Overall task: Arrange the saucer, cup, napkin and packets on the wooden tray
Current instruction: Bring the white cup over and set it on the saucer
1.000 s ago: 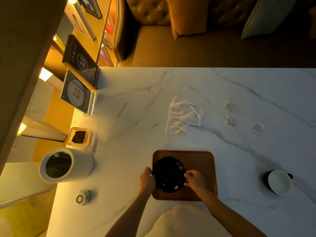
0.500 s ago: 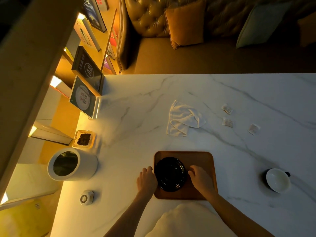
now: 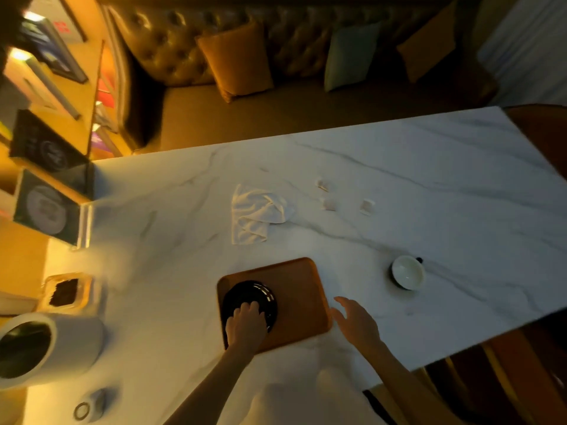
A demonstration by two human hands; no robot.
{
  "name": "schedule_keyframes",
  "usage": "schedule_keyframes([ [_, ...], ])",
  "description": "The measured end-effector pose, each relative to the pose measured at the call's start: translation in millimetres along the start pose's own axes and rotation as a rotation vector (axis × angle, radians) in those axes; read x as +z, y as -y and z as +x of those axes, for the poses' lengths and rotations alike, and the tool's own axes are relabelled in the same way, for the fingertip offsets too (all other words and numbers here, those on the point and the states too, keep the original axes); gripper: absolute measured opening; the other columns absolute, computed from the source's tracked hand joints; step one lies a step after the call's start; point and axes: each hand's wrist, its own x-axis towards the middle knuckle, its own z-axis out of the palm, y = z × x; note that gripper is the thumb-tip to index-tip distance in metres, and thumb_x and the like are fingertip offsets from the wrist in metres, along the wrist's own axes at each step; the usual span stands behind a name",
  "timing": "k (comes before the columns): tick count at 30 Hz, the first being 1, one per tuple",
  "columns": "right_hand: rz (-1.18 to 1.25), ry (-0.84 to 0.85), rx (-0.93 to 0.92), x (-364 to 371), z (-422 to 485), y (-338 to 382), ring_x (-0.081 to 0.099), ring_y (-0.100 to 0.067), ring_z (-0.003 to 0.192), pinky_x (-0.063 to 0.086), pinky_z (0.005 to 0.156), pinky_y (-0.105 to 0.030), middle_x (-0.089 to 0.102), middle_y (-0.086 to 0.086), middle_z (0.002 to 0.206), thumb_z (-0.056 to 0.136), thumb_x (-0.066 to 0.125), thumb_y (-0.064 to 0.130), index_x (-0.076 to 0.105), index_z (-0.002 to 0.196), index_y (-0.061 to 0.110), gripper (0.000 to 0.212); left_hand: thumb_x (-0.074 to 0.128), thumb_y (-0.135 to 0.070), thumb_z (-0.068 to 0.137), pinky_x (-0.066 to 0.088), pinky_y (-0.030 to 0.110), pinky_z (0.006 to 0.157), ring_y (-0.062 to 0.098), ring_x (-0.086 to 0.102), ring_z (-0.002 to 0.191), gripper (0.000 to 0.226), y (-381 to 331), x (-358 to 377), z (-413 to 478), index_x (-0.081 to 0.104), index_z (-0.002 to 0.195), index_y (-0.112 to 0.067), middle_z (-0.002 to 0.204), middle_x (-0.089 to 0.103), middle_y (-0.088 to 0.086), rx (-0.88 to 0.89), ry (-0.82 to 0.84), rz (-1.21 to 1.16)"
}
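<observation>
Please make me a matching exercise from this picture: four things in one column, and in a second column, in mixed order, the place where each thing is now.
Things
1. saucer
2. cup
3. napkin
4. packets

Places
A. on the table, right of the wooden tray, beyond the open right hand
B. crumpled on the table, beyond the tray
C. on the tray, under the left hand
D. scattered on the table, right of the napkin

Pairs: 1-C, 2-A, 3-B, 4-D
</observation>
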Motion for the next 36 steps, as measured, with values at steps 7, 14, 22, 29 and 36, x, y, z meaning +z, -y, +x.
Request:
schedule_keyframes([
  [7, 0.192, -0.083, 0.225, -55.3, 1.0, -98.6, 0.060, -0.020, 0.115, 0.046, 0.096, -0.038, 0.062, -0.002, 0.128, 0.094, 0.051, 0.046, 0.055, 0.129, 0.026, 0.041, 0.037, -0.032, 0.098, 0.052, 0.039, 0.077, 0.025, 0.065, 0.096, 0.026, -96.5, 3.2, 8.6, 0.057, 0.098, -0.017, 0.103, 0.065, 0.003, 0.141, -0.011, 0.005],
  [14, 0.361, -0.113, 0.281, -115.1, 53.5, -183.7, 0.059, -0.027, 0.115, 0.046, 0.096, -0.042, 0.062, -0.009, 0.128, 0.094, 0.051, 0.044, 0.050, 0.134, 0.018, 0.047, 0.039, -0.033, 0.098, 0.051, 0.040, 0.078, 0.030, 0.064, 0.100, 0.025, -204.7, 25.6, 30.3, 0.057, 0.098, -0.016, 0.103, 0.066, 0.007, 0.092, 0.014, -0.068],
  [22, 0.421, 0.081, 0.284, -151.6, 118.2, -221.5, 0.043, -0.032, 0.135, 0.036, 0.108, -0.043, 0.042, -0.016, 0.148, 0.095, 0.048, 0.046, 0.024, 0.151, 0.011, 0.070, 0.037, -0.035, 0.100, 0.048, 0.041, 0.086, 0.033, 0.062, 0.105, 0.029, -312.2, 53.8, 69.2, 0.057, 0.109, -0.016, 0.114, 0.065, 0.010, 0.011, 0.100, -0.069],
  [29, 0.479, 0.182, 0.307, -157.3, 141.3, -234.9, 0.036, -0.031, 0.139, 0.029, 0.113, -0.042, 0.037, -0.014, 0.152, 0.098, 0.045, 0.040, 0.029, 0.149, 0.010, 0.061, 0.045, -0.036, 0.100, 0.041, 0.039, 0.107, 0.026, 0.050, 0.130, 0.044, -365.6, 70.3, 92.3, 0.045, 0.140, -0.017, 0.141, 0.054, 0.008, 0.030, 0.302, -0.213],
  [36, 0.640, 0.260, 0.261, -154.2, 145.6, -238.5, 0.057, -0.018, 0.079, 0.045, 0.066, -0.027, 0.061, -0.006, 0.097, 0.099, 0.048, 0.026, 0.054, 0.134, 0.013, 0.038, 0.049, -0.019, 0.099, 0.036, 0.036, 0.112, 0.028, 0.044, 0.136, 0.049, -394.7, 77.3, 111.0, 0.038, 0.146, -0.011, 0.149, 0.044, 0.015, 0.016, 0.458, -0.360],
])
